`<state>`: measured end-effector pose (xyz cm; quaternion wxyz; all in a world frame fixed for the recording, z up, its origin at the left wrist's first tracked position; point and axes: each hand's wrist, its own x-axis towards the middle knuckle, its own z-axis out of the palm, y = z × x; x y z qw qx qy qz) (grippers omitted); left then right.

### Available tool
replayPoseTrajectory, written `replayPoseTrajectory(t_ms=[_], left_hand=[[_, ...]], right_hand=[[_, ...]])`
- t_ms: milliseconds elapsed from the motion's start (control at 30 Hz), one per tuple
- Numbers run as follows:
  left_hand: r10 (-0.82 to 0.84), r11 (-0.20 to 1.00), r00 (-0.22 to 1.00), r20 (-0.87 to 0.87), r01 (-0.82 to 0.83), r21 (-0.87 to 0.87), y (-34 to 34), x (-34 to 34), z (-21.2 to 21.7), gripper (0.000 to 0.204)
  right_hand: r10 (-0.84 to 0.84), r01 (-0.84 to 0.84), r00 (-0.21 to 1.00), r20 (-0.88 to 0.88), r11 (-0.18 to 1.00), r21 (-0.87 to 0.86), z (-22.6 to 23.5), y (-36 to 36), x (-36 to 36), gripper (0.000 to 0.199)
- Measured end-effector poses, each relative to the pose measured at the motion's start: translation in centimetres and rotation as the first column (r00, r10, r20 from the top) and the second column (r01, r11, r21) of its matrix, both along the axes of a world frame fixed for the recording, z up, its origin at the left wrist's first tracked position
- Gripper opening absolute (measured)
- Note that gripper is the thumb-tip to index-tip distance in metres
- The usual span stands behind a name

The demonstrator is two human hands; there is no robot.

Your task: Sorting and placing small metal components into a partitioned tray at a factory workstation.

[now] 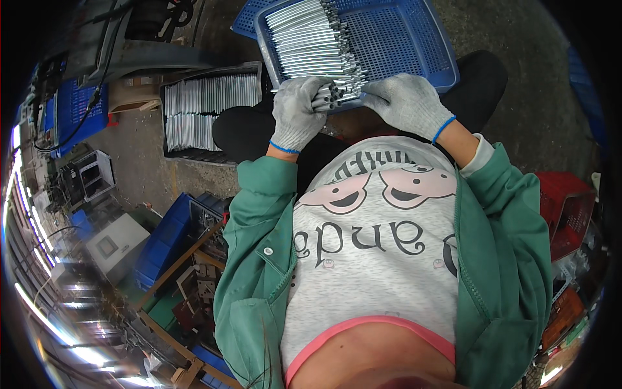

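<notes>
A bundle of thin metal tubes [326, 97] is gripped in my left hand [297, 111], which wears a grey knit glove with a blue cuff; the dark open tube ends face right. My right hand [409, 104], gloved the same way, is at the near rim of a blue perforated basket [447, 61], just right of those ends. Its thumb and fingers are closed together near the tube ends, and whatever is between them is hidden. Inside the basket's left half lie many silvery tubes [304, 39] in stacked rows, their ends toward the middle.
To the left on the floor stands a black crate [166, 133] packed with upright rows of tubes. Further left are a blue crate [81, 117] and a white box [116, 243]. A red crate [565, 217] sits at my right. My dark-trousered knees flank the basket.
</notes>
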<state>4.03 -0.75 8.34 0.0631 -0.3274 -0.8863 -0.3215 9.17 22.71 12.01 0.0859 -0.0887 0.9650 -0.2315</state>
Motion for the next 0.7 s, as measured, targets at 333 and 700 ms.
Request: replayPoseTrajectory(t_ms=[333, 700], left_hand=[[-0.038, 0.997, 0.993, -0.111, 0.03, -0.071, 0.4, 0.0, 1.2, 0.033], [-0.047, 0.995, 0.993, -0.106, 0.037, -0.093, 0.0, 0.0, 1.0, 0.036]], right_hand=[[-0.049, 0.057, 0.993, 0.103, 0.995, -0.081, 0.8, 0.2, -0.4, 0.025], [-0.035, 0.055, 0.985, 0.169, 0.992, -0.115, 0.6, 0.2, -0.7, 0.027]])
